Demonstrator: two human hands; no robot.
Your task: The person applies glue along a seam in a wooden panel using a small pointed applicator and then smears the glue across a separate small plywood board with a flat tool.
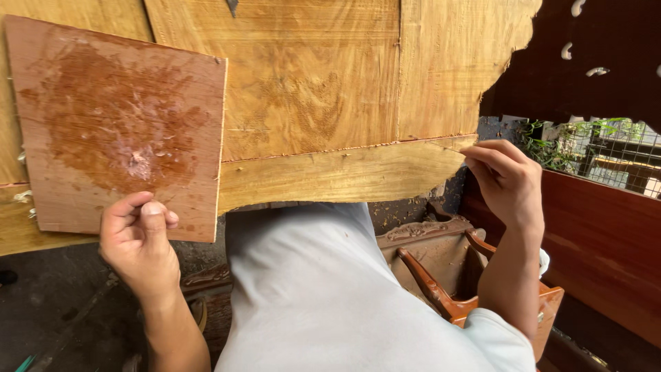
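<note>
Up against a big upright slab of pale yellow-brown wood with wavy grain and a ragged, broken right edge (310, 103), pretty close-up view from the head cam. Left hand (138, 238) curled shut on the bottom edge of a small square reddish-brown plywood board (120, 127), thumb on the front face, fingers folded round the edge, holding it flat over the left part of the slab. Darker blotchy stain on that board, with a scuffed whitish patch near its middle. Right hand (506, 179) up at the slab's lower right corner, fingers bent and bunched together, fingertips touching the tip of the lowest plank just under a thin horizontal seam line; can't tell whether anything small is pinched in there. Hands well apart, one at each end of the slab. Light grey shirt (317, 296) filling the lower middle, so the slab's bottom edge sits right above the chest. Down below on the right, a carved reddish-brown wooden chair frame with a curved arm (434, 282). Beside that, a dark red polished wooden panel (606, 241) along the right edge, and wire mesh fencing with green plants behind it (606, 148) past that.
</note>
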